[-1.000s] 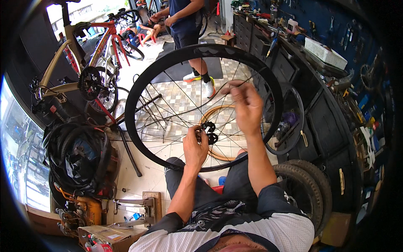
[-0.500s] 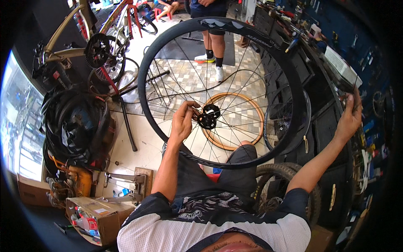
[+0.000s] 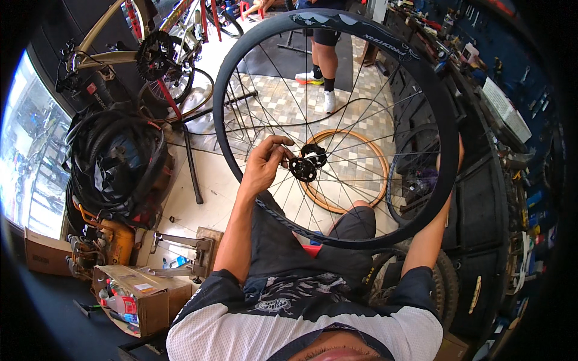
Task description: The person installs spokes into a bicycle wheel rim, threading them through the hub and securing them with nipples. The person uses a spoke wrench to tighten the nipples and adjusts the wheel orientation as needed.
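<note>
A black deep-rimmed bicycle wheel (image 3: 442, 114) is held up in front of me, tilted, with thin spokes and a black hub (image 3: 303, 169) at its middle. My left hand (image 3: 265, 163) is closed at the hub's left end, thumb and fingers pinched around it. My right hand (image 3: 451, 153) is behind the right side of the rim; the tyre covers most of it, and its fingers are hidden. Below the wheel my knees (image 3: 355, 222) are bent in dark shorts.
A tan-coloured rim (image 3: 379, 180) lies on the floor beyond the wheel. At left are bicycle frames (image 3: 108, 60), a heap of black tyres (image 3: 90, 150) and a cardboard box (image 3: 159, 301). A person (image 3: 325, 54) stands ahead. A tool bench with a white basket (image 3: 503, 108) lines the right.
My right hand has come from the bench at the right back to behind the wheel's right side. The wheel sits slightly further right in view, with my left hand still at the hub.
</note>
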A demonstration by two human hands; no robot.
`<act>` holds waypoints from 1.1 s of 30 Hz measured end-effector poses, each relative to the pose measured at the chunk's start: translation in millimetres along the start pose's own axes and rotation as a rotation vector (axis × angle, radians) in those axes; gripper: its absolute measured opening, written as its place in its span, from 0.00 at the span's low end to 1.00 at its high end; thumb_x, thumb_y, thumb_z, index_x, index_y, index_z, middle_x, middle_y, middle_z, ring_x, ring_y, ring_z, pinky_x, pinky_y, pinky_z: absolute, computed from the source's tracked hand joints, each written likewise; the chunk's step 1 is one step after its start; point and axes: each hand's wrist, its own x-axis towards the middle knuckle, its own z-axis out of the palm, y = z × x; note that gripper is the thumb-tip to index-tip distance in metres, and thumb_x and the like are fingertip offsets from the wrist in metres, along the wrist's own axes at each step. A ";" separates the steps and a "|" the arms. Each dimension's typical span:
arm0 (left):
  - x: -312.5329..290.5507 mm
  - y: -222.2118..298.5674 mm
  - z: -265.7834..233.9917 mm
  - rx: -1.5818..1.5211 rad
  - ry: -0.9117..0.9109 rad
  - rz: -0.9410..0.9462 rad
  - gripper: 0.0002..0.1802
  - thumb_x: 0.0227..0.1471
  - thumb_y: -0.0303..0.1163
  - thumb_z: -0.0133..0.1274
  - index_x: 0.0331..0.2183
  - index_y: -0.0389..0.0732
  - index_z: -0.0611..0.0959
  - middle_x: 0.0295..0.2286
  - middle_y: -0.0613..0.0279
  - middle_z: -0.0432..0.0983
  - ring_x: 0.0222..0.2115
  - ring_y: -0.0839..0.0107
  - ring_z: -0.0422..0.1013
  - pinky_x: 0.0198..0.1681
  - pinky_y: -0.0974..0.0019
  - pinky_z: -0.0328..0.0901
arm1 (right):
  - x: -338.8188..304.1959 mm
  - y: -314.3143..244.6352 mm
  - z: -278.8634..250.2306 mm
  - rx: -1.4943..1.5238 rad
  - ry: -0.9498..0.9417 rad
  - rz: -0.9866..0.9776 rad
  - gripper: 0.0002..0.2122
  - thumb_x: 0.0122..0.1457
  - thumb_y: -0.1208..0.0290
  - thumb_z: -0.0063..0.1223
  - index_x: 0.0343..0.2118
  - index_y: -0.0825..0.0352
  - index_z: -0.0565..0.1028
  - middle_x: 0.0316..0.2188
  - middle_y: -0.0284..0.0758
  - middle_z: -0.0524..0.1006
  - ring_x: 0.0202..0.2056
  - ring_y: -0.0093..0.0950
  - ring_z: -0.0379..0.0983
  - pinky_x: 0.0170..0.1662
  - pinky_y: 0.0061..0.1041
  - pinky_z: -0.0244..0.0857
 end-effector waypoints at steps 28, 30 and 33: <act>20.7 -15.7 34.6 0.055 -0.057 -0.186 0.10 0.64 0.22 0.51 0.46 0.27 0.78 0.37 0.51 0.85 0.36 0.72 0.80 0.43 0.67 0.75 | -212.6 -226.0 -40.4 0.822 -0.735 0.124 0.20 0.68 0.78 0.55 0.63 0.69 0.73 0.33 0.33 0.84 0.30 0.14 0.74 0.37 0.16 0.68; 22.4 -7.2 33.2 0.071 -0.092 -0.232 0.12 0.64 0.26 0.55 0.45 0.27 0.79 0.36 0.52 0.85 0.35 0.72 0.79 0.42 0.67 0.74 | -225.2 -223.3 -29.1 0.840 -0.775 0.123 0.17 0.67 0.78 0.57 0.58 0.69 0.78 0.34 0.35 0.86 0.33 0.16 0.80 0.36 0.19 0.71; 28.8 0.1 28.2 0.127 -0.147 -0.311 0.17 0.64 0.35 0.60 0.42 0.27 0.82 0.34 0.53 0.85 0.34 0.71 0.79 0.40 0.66 0.72 | -230.0 -227.5 -21.8 0.703 -0.713 0.180 0.12 0.66 0.77 0.58 0.51 0.70 0.81 0.33 0.38 0.87 0.35 0.20 0.84 0.36 0.21 0.73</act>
